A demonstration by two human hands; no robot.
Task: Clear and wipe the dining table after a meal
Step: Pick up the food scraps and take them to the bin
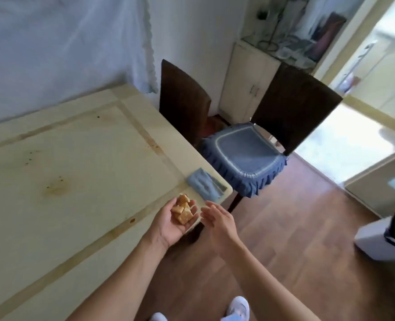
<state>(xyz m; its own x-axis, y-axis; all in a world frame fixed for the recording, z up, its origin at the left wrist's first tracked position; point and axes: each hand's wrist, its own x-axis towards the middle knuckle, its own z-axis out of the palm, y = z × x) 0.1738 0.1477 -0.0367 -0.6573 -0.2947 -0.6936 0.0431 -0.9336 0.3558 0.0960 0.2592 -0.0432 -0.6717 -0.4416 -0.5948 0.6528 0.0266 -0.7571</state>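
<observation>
The pale bench (76, 158) has brown spots; a soft cloth (203, 185) lies at its corner. The open, palm-up left grip (168, 224) carries crackers (182, 210). The right grip (217, 220) is open, empty. They look light, crumbly: cup them underneath.

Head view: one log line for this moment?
left hand: palm up, carrying cracker pieces | right hand: open, empty | blue cloth: on table corner | tabletop: stained

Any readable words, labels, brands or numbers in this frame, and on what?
None can be read.
The table, blue cloth, the food pieces on the left hand and the white bin show no print.
The clutter above the cabinet is too blurred to tell.
</observation>
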